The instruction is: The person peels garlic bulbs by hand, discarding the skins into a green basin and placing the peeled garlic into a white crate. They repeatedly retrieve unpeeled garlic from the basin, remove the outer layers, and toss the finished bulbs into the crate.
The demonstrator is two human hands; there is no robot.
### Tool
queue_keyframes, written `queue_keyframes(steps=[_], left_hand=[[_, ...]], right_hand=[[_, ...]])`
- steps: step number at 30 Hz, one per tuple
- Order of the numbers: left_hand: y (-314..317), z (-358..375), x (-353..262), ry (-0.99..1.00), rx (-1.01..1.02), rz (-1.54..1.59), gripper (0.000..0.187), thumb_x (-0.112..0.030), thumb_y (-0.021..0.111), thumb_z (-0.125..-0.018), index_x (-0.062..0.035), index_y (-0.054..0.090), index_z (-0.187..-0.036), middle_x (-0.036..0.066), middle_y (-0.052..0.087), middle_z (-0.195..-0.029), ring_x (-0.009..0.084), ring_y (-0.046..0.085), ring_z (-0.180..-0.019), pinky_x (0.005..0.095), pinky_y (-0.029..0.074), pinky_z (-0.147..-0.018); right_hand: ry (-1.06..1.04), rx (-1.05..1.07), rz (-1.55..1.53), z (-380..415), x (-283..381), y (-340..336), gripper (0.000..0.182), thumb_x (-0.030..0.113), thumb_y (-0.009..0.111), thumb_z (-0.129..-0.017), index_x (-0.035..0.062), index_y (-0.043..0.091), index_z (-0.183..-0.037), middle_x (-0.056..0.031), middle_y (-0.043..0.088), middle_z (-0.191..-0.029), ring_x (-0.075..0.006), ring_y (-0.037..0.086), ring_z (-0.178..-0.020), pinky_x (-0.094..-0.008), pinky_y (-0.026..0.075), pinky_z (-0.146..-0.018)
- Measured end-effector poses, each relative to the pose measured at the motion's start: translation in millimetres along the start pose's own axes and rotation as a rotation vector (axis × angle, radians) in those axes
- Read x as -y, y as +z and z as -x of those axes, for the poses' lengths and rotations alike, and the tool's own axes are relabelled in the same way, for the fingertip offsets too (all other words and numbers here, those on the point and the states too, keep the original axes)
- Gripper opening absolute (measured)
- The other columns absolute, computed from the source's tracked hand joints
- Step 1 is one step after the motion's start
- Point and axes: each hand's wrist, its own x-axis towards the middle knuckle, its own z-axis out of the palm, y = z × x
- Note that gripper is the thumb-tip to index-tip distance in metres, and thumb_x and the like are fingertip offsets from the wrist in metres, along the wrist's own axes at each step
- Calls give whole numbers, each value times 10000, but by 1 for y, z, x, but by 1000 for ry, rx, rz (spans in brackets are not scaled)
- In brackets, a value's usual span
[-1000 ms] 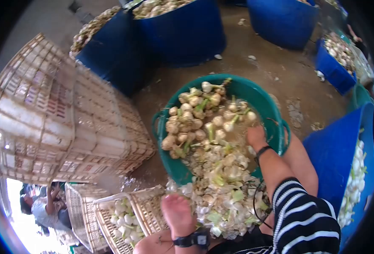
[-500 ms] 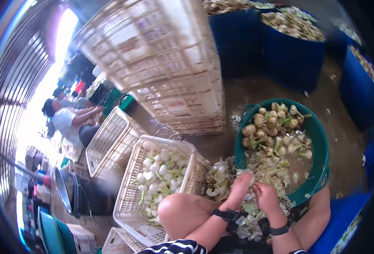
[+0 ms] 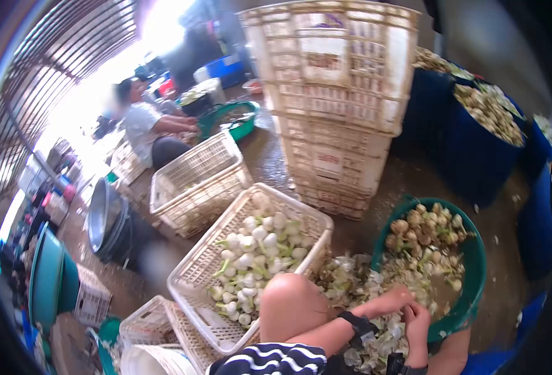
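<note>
Left hand (image 3: 385,303) and right hand (image 3: 418,322) meet, fingers curled together over a pile of pale garlic skins (image 3: 357,281); any bulb gripped cannot be told. Beyond them, the green basin (image 3: 476,262) holds unpeeled, brownish bulbs.

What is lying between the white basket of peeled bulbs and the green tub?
In the head view, a loose heap of peelings and husks lies on the floor between the white basket and the green tub.
</note>
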Motion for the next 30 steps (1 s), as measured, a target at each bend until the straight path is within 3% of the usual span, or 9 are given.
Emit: queue_keyframes(steps=[5, 9, 11, 15, 18, 21, 24, 27, 30], left_hand=[[4, 16, -18, -200, -139, -200, 446, -350, 376, -882, 53, 542, -786, 210, 586, -825, 308, 568, -762, 407, 417, -679], [14, 15, -10, -72, -118, -145, 371, -284, 391, -841, 36, 567, -906, 170, 596, -837, 283, 576, -779, 371, 441, -715], [13, 25, -42, -302, -89, 276, 400, -281, 395, -840, 34, 534, -1044, 166, 601, -870, 272, 580, -766, 356, 456, -725], [27, 7, -4, 81, -293, 139, 456, -351, 451, -855, 26, 494, -1109, 217, 599, -911, 302, 590, -778, 389, 457, -724], [3, 18, -41, -348, -2, -116, 442, -370, 503, -833, 5, 516, -1067, 229, 591, -950, 329, 582, -840, 398, 445, -751], [4, 31, -37, -144, -42, -200, 418, -374, 535, -812, -20, 530, -1035, 236, 579, -974, 354, 566, -876, 390, 441, -759], [15, 26, -25, 235, -82, -288, 344, -142, 622, -663, -41, 573, -988, 185, 604, -915, 361, 564, -883, 393, 448, -771], [11, 35, -82, -184, -55, 3, 314, -92, 612, -765, -48, 559, -1071, 99, 610, -888, 165, 585, -816, 280, 483, -632], [17, 20, -26, -214, -82, 344, 450, -16, 603, -754, -55, 477, -1184, 47, 559, -1006, 98, 543, -868, 235, 468, -707]], right_hand=[[-160, 9, 352, 7, 4, 8, 273, 112, 510, -805, -19, 497, -565, -70, 502, -505, -126, 498, -462, -278, 358, -417], [412, 84, -417, -6, -31, 5, 125, 140, 484, -824, 80, 524, -722, 2, 481, -560, -96, 438, -425, -259, 437, -399], [448, 136, -531, -5, -31, 5, 117, 175, 463, -861, 84, 523, -818, 5, 484, -593, -88, 442, -436, -264, 478, -408], [228, 71, -444, -4, -41, -3, 118, 148, 508, -864, 51, 563, -826, -1, 506, -599, -81, 489, -528, -237, 451, -455], [-44, -19, 15, -13, -50, -11, 116, 93, 542, -830, 7, 573, -758, -4, 498, -599, -65, 473, -571, -230, 398, -491], [-226, -132, 275, -18, -68, -5, 126, 21, 485, -816, -77, 562, -833, -74, 569, -678, -138, 520, -598, -301, 423, -570], [516, -77, -541, -10, -32, -6, 143, 71, 485, -790, 92, 593, -880, 24, 516, -692, -95, 490, -609, -298, 455, -497], [501, 47, -730, -9, -34, -19, 112, 53, 511, -779, 89, 575, -863, -10, 551, -753, -135, 545, -690, -325, 495, -594], [368, -92, -950, -4, -20, -20, 28, 55, 512, -830, 70, 530, -846, -36, 557, -724, -156, 575, -685, -321, 503, -658]])
